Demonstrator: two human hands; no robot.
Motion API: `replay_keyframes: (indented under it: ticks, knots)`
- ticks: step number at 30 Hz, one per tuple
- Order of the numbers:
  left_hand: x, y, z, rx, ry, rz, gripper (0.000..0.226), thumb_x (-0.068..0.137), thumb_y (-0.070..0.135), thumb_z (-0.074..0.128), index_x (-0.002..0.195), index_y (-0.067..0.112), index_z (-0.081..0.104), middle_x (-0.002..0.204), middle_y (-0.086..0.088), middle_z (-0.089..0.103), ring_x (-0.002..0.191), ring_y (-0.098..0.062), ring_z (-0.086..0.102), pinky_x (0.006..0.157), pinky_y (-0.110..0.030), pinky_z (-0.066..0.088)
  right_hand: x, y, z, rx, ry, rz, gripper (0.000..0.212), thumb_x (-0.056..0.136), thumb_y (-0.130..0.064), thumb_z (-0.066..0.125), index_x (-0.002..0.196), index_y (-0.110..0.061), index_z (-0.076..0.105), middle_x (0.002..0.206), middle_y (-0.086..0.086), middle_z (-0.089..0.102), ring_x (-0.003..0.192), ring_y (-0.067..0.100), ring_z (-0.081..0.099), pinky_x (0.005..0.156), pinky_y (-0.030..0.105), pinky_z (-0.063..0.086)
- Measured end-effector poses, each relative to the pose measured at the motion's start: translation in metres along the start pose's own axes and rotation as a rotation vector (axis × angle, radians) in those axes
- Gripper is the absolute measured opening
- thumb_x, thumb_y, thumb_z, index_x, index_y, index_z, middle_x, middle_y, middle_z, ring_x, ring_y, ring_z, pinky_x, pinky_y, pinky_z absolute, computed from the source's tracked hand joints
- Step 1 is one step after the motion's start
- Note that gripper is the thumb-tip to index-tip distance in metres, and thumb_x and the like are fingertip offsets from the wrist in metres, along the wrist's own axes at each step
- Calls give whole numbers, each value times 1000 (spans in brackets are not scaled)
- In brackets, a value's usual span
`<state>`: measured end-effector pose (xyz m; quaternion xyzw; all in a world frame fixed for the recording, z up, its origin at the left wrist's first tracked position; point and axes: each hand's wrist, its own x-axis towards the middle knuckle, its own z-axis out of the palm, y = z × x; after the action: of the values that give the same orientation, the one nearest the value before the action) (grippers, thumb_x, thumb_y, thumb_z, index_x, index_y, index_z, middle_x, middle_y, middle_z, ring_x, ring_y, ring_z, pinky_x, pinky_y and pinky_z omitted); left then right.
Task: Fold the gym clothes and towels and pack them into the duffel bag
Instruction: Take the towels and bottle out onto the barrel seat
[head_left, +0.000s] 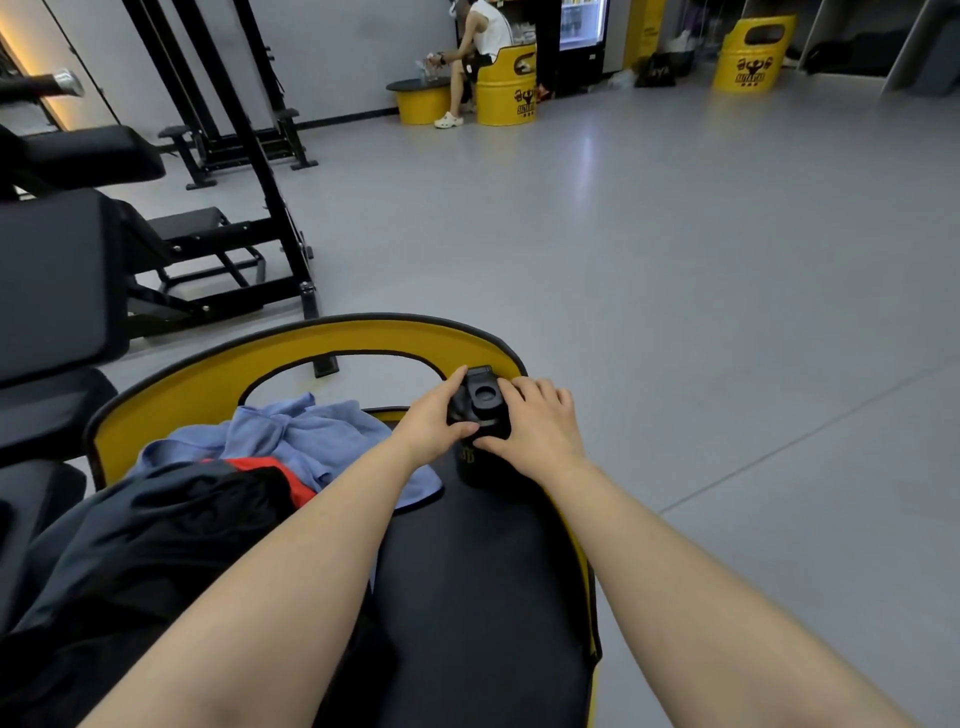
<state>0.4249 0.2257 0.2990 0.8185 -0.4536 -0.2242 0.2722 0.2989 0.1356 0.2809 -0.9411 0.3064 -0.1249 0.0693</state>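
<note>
We take the yellow barrel seat (291, 343) with its black cushion as our landmark. Beyond it stretches the grey floor (675, 260), and off its left side stands the black gym machine (156, 244) with its padded benches. Far beyond the seat, against the back wall, a person (475, 47) sits on another yellow barrel chair (506, 88).

On the left half of the seat's cushion lies a dark jacket-like garment (145, 545), unfolded and bunched, with a strip of red cloth (260, 467) showing at its upper edge. Behind that, against the seat's curved yellow back, a blue towel (306, 436) lies crumpled. We cannot see a duffel bag.

Both our forearms reach forward over the cushion, converging toward the seat's far right corner. There a black bottle (480, 452) stands upright on the cushion, just in front of the back rim. Our left hand (434, 421) wraps the lid from the left, thumb along the near side and fingers curled over the top edge. Our right hand (540, 421) grasps the same lid from the right, thumb pressed beneath and fingers bent over the far side.
</note>
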Motion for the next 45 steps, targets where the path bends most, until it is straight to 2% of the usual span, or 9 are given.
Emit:
replay_keyframes:
  ticks: [5,7,11,14,20,29,35,40,45]
  knots:
    - [-13,5,1,103,32,-12,75,92,17,60,151,20,16,148,-7,38,133,-23,39,106,-30,35,-18,12,-10,12,-23,-9,76,86,-60,55,147,-22,30,147,-2,38,134,21,32,109,36,24]
    - [-19,12,1,148,81,-5,73,93,22,59,151,24,15,153,-7,30,136,-24,35,108,-35,35,-27,23,-18,12,-31,8,74,87,-60,53,147,-23,30,147,-2,39,135,21,32,109,36,25]
    - [-31,45,13,341,147,147,69,94,32,56,151,25,18,159,-3,15,146,-22,14,118,-40,19,-48,60,-32,10,-59,82,73,88,-61,51,147,-24,29,148,-2,37,136,20,31,110,36,24]
    - [-35,75,35,405,103,254,69,94,35,54,151,25,16,159,-1,14,147,-19,8,119,-38,8,-65,92,-38,10,-82,153,75,87,-60,52,148,-24,28,149,-3,36,137,19,30,110,35,24]
    - [-25,111,100,538,4,288,69,96,39,49,152,25,11,159,-2,13,147,-19,7,117,-38,3,-95,151,-32,25,-178,245,80,86,-60,55,150,-24,23,155,-5,28,142,18,23,114,34,19]
    - [16,123,213,561,-154,20,79,93,35,55,151,20,3,159,-10,5,146,-26,7,118,-41,9,-113,223,25,79,-285,271,83,85,-57,58,151,-24,20,157,-5,23,144,15,18,116,32,17]
    - [57,87,281,688,-265,-111,86,89,28,61,151,20,1,157,-12,5,144,-32,11,116,-42,16,-103,261,97,120,-352,229,84,86,-55,60,151,-24,18,157,-5,21,144,17,17,116,33,16]
    - [84,47,331,614,-243,-266,91,88,28,64,151,21,-1,155,-14,9,141,-31,19,113,-38,23,-86,268,168,183,-396,169,85,85,-53,61,152,-25,17,157,-5,22,144,19,18,116,33,17]
    - [96,0,364,370,-141,-453,86,91,34,60,151,22,0,154,-15,10,137,-33,26,111,-39,28,-73,265,229,240,-434,124,89,84,-49,64,152,-26,13,156,-4,23,142,21,23,115,34,20]
